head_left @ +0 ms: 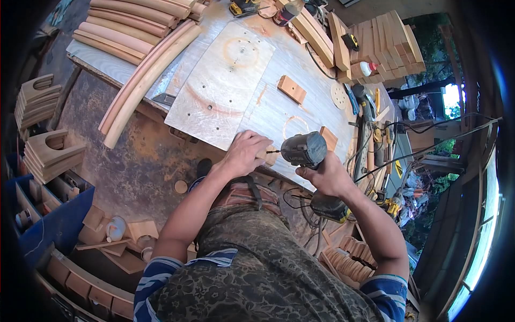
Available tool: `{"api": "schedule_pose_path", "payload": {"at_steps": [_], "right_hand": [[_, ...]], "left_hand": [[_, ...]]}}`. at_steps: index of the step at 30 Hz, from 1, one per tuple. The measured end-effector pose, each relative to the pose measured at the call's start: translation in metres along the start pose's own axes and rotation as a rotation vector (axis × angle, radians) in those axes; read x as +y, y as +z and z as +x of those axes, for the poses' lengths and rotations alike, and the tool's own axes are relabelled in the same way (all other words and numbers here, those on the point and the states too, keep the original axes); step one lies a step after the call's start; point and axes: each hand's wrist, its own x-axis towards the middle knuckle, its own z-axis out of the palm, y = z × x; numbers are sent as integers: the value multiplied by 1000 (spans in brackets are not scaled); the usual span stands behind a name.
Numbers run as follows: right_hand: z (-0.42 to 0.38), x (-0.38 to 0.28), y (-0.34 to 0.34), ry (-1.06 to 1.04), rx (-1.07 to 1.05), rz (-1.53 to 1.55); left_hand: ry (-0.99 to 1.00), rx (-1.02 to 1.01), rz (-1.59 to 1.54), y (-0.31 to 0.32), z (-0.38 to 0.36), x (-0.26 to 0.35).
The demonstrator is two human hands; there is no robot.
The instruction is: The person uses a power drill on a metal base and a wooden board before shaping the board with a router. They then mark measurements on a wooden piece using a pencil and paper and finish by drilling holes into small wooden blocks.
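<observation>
My right hand [328, 178] is wrapped around the grip of a cordless drill [303, 149], its battery base hanging below my fist. The thin dark drill bit [273, 152] points left, its tip right at a small wooden block [270, 158]. At the front edge of the workbench [257, 115], my left hand [245, 153] grips that block, with the fingers closed over it and hiding part of it. Beyond the drill, another wooden block [328, 139] lies on the bench. A block with holes [292, 89] rests farther back.
Curved wooden rails [120, 27] are stacked at the back left, and two overhang the bench edge. Cut boards [389, 45] stand piled at the back right. Tools and cables crowd the right side. A blue bin [59, 220] and wood offcuts [142, 229] sit at lower left.
</observation>
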Motion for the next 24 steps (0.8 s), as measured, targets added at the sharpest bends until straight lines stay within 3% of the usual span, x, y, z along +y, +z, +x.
{"api": "schedule_pose_path", "payload": {"at_steps": [5,11,13,14,16,17,21,24], "right_hand": [[2,16,12,-175,94,11],[-7,0,6,154,-1,128],[-2,19,19,-216,143,101],[-2,17,18,-218,145,102],[-9,3,13,-70,74,-169],[-7,-4,7,34,18,-153],[1,1,-1,-148,15,2],[-1,3,1,-81,13,-41]], "left_hand": [[-8,-5,-7,0,0,-1],[11,-21,-5,0,1,-5],[20,-31,4,0,3,-4],[21,-22,11,0,3,-4],[21,-31,15,1,0,-3],[26,-26,10,1,2,-5],[34,-10,1,0,2,-6],[98,5,27,3,1,-11]]}}
